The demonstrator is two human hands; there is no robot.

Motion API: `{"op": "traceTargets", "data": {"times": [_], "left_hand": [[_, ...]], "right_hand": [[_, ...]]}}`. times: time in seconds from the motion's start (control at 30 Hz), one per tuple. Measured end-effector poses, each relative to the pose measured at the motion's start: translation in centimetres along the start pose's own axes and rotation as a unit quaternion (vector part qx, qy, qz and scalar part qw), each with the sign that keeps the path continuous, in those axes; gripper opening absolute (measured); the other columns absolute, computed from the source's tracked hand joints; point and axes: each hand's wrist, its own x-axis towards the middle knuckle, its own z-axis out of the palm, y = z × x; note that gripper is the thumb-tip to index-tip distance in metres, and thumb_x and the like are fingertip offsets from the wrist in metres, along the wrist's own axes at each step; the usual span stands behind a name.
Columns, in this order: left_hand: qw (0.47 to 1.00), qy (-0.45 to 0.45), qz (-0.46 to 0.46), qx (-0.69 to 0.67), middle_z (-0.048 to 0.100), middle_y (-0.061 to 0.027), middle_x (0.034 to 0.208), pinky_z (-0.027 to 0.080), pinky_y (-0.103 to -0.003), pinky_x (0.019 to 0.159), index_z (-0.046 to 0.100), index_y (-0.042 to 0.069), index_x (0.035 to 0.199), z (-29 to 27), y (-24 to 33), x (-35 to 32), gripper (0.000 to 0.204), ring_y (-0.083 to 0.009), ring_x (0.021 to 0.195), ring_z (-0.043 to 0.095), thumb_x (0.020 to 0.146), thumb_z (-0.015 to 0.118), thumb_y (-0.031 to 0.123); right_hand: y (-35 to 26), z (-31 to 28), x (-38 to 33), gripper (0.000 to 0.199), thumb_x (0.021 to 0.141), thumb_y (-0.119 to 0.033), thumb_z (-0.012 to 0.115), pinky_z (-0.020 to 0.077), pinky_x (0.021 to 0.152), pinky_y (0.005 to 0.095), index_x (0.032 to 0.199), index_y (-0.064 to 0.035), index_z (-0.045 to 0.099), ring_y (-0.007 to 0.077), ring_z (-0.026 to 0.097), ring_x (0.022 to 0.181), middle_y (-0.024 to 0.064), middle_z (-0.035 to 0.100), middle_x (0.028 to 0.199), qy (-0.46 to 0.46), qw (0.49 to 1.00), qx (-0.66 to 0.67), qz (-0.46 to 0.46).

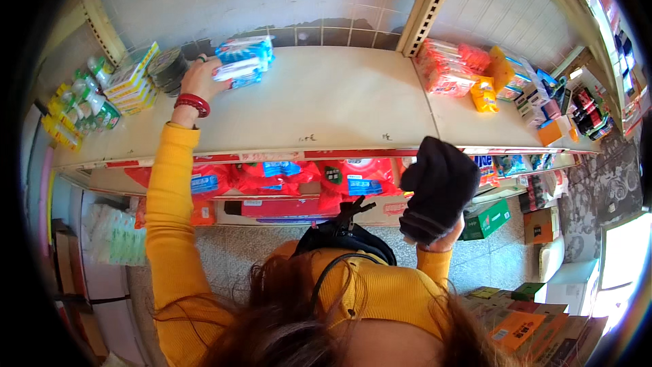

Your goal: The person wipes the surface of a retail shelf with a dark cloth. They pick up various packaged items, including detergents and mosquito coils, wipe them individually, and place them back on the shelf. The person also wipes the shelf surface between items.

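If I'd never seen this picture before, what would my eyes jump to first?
Probably the bright yellow sleeve on the left, stretching up to the pale shelf, where the left hand is at some blue-and-white packs. Next, maybe the dark cloth at the right hand, by the shelf's front edge, and the shiny red bags on the level below.

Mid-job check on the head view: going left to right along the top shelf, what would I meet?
Green-and-white bottles, yellow-and-white stacked boxes, dark cylindrical stack, left hand, blue-and-white packs, red-wrapped packs, yellow pouch, small orange box.
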Motion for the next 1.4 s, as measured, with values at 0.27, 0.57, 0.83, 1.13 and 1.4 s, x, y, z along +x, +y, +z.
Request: {"op": "traceTargets", "data": {"times": [0.27, 0.57, 0.83, 1.13, 1.4], "left_hand": [[0.939, 0.048, -0.156, -0.301, 0.058, -0.0161, 0.067, 0.045, -0.034, 0.054, 0.057, 0.006, 0.084, -7.5, 13.9, -8.2, 0.027, -0.0326, 0.064, 0.060, 0.070, 0.071, 0.024], [0.937, 0.051, -0.150, -0.310, 0.062, -0.0154, 0.074, 0.048, -0.031, 0.059, 0.060, 0.003, 0.093, -11.5, 16.2, -16.4, 0.035, -0.0295, 0.069, 0.063, 0.063, 0.073, 0.014], [0.863, 0.024, -0.223, -0.453, 0.065, -0.0065, 0.082, 0.047, -0.023, 0.066, 0.060, -0.002, 0.099, -10.9, 15.5, -18.1, 0.036, -0.0080, 0.074, 0.058, 0.066, 0.071, 0.007], [0.722, 0.133, -0.291, -0.613, 0.059, -0.0072, 0.091, 0.046, -0.025, 0.074, 0.057, -0.003, 0.103, -6.9, 17.3, -17.9, 0.038, -0.0123, 0.081, 0.057, 0.067, 0.068, -0.001], [0.651, 0.261, -0.335, -0.629, 0.058, -0.0098, 0.098, 0.045, -0.026, 0.078, 0.052, -0.005, 0.108, -7.8, 14.6, -19.8, 0.038, -0.0152, 0.086, 0.056, 0.071, 0.062, -0.002]], "right_hand": [[8.8, 10.7, 4.2, 0.054, 0.071, -0.001, 0.063, 0.0439, 0.081, 0.0314, 0.120, -0.0018, 0.038, 0.0183, 0.050, 0.096, 0.0092, 0.050, 0.104, -0.128, 0.939, -0.312, -0.068], [10.7, 18.4, 4.8, 0.066, 0.057, -0.002, 0.070, 0.0341, 0.092, 0.0431, 0.118, -0.0136, 0.047, 0.0399, 0.040, 0.110, 0.0180, 0.044, 0.120, -0.479, 0.597, -0.580, -0.280], [9.8, 16.3, 6.9, 0.054, 0.063, 0.010, 0.058, 0.0405, 0.086, 0.0358, 0.113, -0.0081, 0.050, 0.0333, 0.048, 0.104, 0.0150, 0.051, 0.104, -0.480, 0.718, -0.494, -0.098], [0.0, 14.7, 9.6, 0.045, 0.062, 0.012, 0.052, 0.0414, 0.086, 0.0340, 0.104, -0.0010, 0.056, 0.0306, 0.056, 0.096, 0.0160, 0.059, 0.098, -0.270, 0.675, -0.632, -0.268], [-1.1, 3.7, 20.6, 0.056, 0.080, -0.024, 0.056, 0.0343, 0.095, 0.0407, 0.129, -0.0044, 0.037, 0.0385, 0.043, 0.109, 0.0218, 0.046, 0.117, -0.391, 0.381, -0.837, 0.030]]}}
